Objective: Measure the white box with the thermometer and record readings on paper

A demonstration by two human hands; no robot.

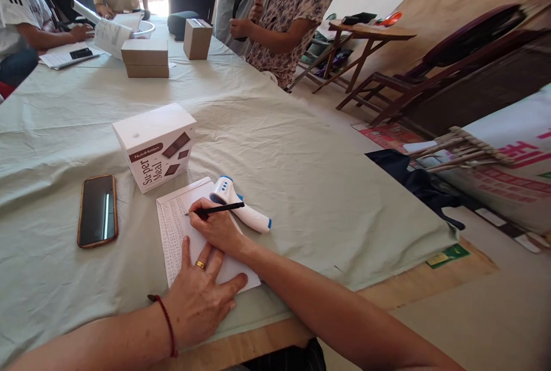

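My right hand grips a black pen, its tip on a sheet of paper with rows of small handwriting down the left side. Spread flat across the lower part of the sheet is my left hand, with a gold ring and a red cord at the wrist. A white and blue infrared thermometer lies just beyond my right hand, partly hidden by it. Behind the paper stands a white "Super Meal" box. To the left rests a phone in a brown case, screen up.
A pale green cloth covers the table. Two brown cardboard boxes stand at its far end, near papers and a dark cap-like object. Several people are around the far side. A wooden folding table stands right.
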